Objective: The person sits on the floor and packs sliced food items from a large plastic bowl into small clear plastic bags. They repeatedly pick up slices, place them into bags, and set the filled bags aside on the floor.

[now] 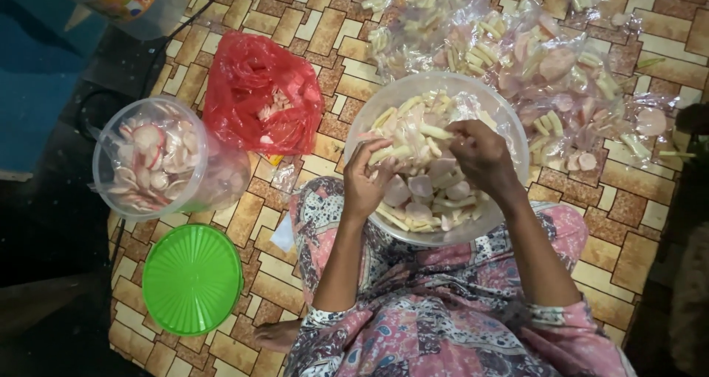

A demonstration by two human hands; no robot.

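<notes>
Where both hands meet, pale sticks and pinkish slices fill the bowl (509,118).

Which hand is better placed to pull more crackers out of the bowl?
Probably the left hand: its fingers already lie on the stick crackers in the clear bowl. The right hand is over the bowl too, but seems busy pinching a thin plastic bag.

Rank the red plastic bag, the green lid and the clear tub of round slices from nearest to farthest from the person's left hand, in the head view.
From the left hand:
1. Red plastic bag, up and to its left on the floor.
2. Clear tub of round slices, farther left.
3. Green lid, lower left.
The tub and lid are nearly level in distance; that order is uncertain.
</notes>
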